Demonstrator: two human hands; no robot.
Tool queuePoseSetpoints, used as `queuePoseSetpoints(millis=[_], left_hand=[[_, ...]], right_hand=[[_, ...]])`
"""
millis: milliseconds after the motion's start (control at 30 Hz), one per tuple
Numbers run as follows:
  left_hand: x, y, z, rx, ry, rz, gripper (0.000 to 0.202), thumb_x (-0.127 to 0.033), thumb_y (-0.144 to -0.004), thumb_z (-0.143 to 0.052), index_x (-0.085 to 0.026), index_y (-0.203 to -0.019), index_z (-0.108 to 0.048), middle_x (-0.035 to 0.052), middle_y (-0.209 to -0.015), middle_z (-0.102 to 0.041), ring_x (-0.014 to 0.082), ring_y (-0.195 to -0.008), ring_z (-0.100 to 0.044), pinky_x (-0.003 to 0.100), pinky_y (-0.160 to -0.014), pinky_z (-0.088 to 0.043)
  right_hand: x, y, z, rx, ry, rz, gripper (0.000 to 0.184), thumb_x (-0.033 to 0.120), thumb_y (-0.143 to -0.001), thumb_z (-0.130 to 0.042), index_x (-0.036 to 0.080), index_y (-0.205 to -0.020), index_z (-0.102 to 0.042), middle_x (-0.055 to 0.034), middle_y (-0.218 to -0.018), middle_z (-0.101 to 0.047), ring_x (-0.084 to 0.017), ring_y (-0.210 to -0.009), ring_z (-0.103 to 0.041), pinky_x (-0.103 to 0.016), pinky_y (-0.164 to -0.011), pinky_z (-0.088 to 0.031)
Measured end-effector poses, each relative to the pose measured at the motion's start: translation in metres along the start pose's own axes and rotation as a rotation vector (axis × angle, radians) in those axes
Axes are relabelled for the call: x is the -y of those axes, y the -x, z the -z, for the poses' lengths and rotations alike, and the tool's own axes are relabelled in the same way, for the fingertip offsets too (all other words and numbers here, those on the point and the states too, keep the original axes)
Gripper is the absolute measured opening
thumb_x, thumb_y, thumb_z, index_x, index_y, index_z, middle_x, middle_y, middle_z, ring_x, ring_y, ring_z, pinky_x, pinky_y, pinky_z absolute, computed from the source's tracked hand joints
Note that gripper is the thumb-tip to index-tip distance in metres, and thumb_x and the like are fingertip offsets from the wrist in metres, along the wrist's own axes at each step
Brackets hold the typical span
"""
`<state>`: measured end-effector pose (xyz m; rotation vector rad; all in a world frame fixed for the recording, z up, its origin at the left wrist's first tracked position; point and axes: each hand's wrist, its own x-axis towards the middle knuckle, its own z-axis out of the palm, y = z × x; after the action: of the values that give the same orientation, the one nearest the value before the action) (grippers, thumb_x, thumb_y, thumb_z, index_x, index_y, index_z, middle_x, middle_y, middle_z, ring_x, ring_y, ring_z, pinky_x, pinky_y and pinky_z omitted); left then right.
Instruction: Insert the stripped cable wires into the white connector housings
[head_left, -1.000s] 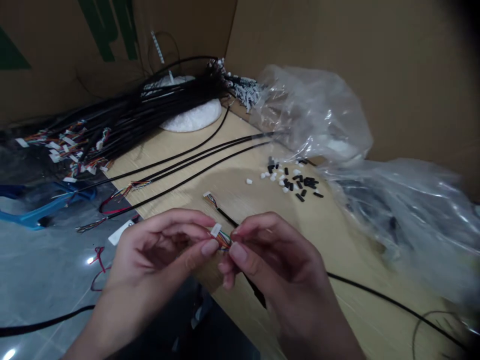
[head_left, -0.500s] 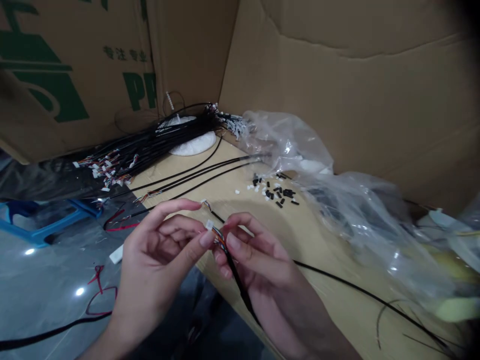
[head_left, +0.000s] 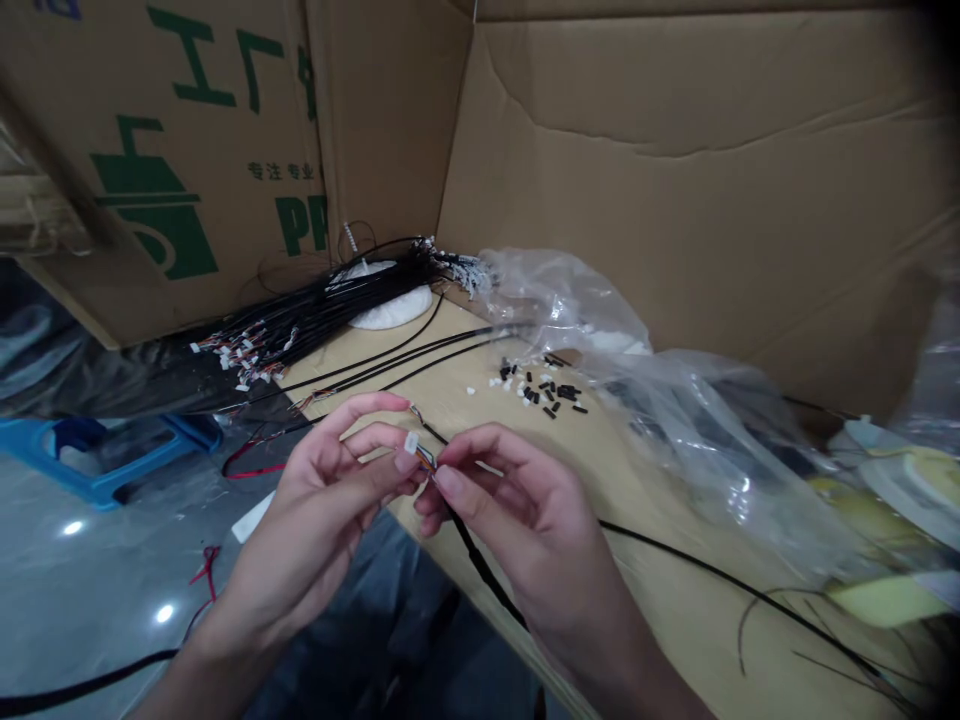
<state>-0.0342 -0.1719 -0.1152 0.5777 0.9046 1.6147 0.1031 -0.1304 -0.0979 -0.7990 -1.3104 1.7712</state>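
Observation:
Between thumb and fingers, my left hand (head_left: 330,500) pinches a white connector plug (head_left: 412,446) at the end of a black cable (head_left: 480,565). Thin coloured wires (head_left: 425,460) run from the plug into the cable's black sleeve. My right hand (head_left: 510,510) is closed on the cable just behind those wires, thumb against the fingers. Another black cable (head_left: 431,430) with a small light-coloured end passes behind the fingertips, close to my left index finger. Whether that finger touches it I cannot tell. Both hands are above the near edge of the brown tabletop (head_left: 652,620).
Small black tubes (head_left: 568,391) and white bits lie scattered beyond my hands. A bundle of black cables (head_left: 322,305) rests on a white roll (head_left: 394,310). Clear plastic bags (head_left: 697,430) and cardboard walls (head_left: 675,220) border the work surface. A blue stool (head_left: 112,455) stands at left.
The view has tilted up slightly, so more of the cardboard shows. My left hand has turned a little at the plug, and fewer coloured wires show between my fingers.

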Motion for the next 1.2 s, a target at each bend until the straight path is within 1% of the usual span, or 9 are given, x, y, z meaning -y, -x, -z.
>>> queuePoseSetpoints(millis=[100, 167, 233, 300, 400, 533, 733, 900, 1200], left_hand=[[0.0, 0.005, 0.0, -0.033, -0.03, -0.026, 0.032, -0.016, -0.07, -0.086, -0.022, -0.1, -0.075, -0.0008, -0.069, -0.072, 0.0103, -0.061, -0.065, 0.015, -0.055, -0.056], [0.001, 0.007, 0.0, -0.056, -0.058, -0.045, 0.023, -0.017, -0.073, -0.084, -0.02, -0.095, -0.078, 0.0002, -0.074, -0.073, 0.0091, -0.066, -0.067, 0.012, -0.061, -0.056], [0.001, 0.009, -0.001, -0.066, -0.083, -0.078, 0.015, -0.021, -0.075, -0.084, -0.019, -0.089, -0.081, 0.0019, -0.082, -0.076, 0.0087, -0.071, -0.068, 0.011, -0.066, -0.056], [0.001, 0.011, -0.001, -0.058, -0.105, -0.119, 0.015, -0.026, -0.073, -0.085, -0.02, -0.087, -0.082, 0.0026, -0.089, -0.077, 0.0094, -0.075, -0.068, 0.01, -0.068, -0.056], [0.0, 0.012, -0.001, -0.026, -0.151, -0.166, 0.017, -0.026, -0.069, -0.089, -0.022, -0.083, -0.081, -0.0002, -0.082, -0.075, 0.0087, -0.072, -0.067, 0.009, -0.066, -0.055], [-0.002, 0.014, 0.002, -0.007, -0.205, -0.186, 0.013, -0.024, -0.071, -0.088, -0.022, -0.08, -0.078, -0.002, -0.074, -0.071, 0.008, -0.067, -0.064, 0.01, -0.062, -0.055], [-0.006, 0.02, 0.009, 0.016, -0.32, -0.189, 0.014, -0.026, -0.073, -0.086, -0.025, -0.084, -0.078, -0.0014, -0.081, -0.073, 0.0095, -0.073, -0.065, 0.012, -0.066, -0.057], [-0.009, 0.025, 0.014, -0.002, -0.284, -0.15, 0.016, -0.024, -0.072, -0.086, -0.027, -0.086, -0.08, -0.0018, -0.081, -0.076, 0.0083, -0.071, -0.067, 0.009, -0.065, -0.056], [-0.01, 0.026, 0.019, 0.066, -0.345, -0.184, 0.013, -0.025, -0.076, -0.084, -0.031, -0.087, -0.081, -0.0043, -0.082, -0.079, 0.0067, -0.071, -0.072, 0.006, -0.069, -0.056]], right_hand=[[0.004, 0.002, -0.001, -0.004, 0.095, -0.003, 0.013, 0.018, -0.079, -0.074, 0.017, -0.074, -0.062, 0.0036, -0.066, -0.064, -0.008, -0.06, -0.063, -0.019, -0.062, -0.054], [0.005, 0.003, -0.002, -0.024, 0.142, 0.016, 0.012, 0.016, -0.079, -0.073, 0.018, -0.073, -0.062, 0.0037, -0.065, -0.064, -0.009, -0.059, -0.063, -0.019, -0.061, -0.054], [0.005, 0.005, -0.002, -0.064, 0.22, 0.09, 0.011, 0.017, -0.08, -0.071, 0.018, -0.073, -0.062, 0.0031, -0.066, -0.064, -0.01, -0.059, -0.063, -0.02, -0.06, -0.054], [0.002, 0.008, -0.003, -0.104, 0.317, 0.197, 0.01, 0.017, -0.081, -0.069, 0.019, -0.074, -0.061, 0.002, -0.069, -0.064, -0.011, -0.061, -0.064, -0.022, -0.06, -0.054], [-0.004, 0.012, -0.004, -0.135, 0.439, 0.326, 0.01, 0.015, -0.083, -0.066, 0.02, -0.076, -0.06, 0.0009, -0.073, -0.064, -0.013, -0.065, -0.066, -0.025, -0.061, -0.055], [-0.007, 0.019, -0.006, -0.152, 0.508, 0.399, 0.011, 0.012, -0.085, -0.061, 0.02, -0.078, -0.059, 0.001, -0.075, -0.063, -0.013, -0.069, -0.067, -0.026, -0.064, -0.055], [-0.005, 0.026, -0.01, -0.167, 0.513, 0.428, 0.013, 0.009, -0.083, -0.064, 0.02, -0.078, -0.06, 0.0018, -0.075, -0.064, -0.012, -0.07, -0.067, -0.025, -0.064, -0.056], [-0.004, 0.024, -0.01, -0.157, 0.538, 0.469, 0.013, 0.009, -0.081, -0.065, 0.021, -0.077, -0.062, 0.0007, -0.075, -0.066, -0.013, -0.067, -0.068, -0.025, -0.062, -0.057], [-0.001, 0.021, -0.008, -0.066, 0.447, 0.312, 0.013, 0.011, -0.08, -0.065, 0.02, -0.072, -0.062, -0.0002, -0.076, -0.068, -0.014, -0.072, -0.069, -0.023, -0.065, -0.057]])
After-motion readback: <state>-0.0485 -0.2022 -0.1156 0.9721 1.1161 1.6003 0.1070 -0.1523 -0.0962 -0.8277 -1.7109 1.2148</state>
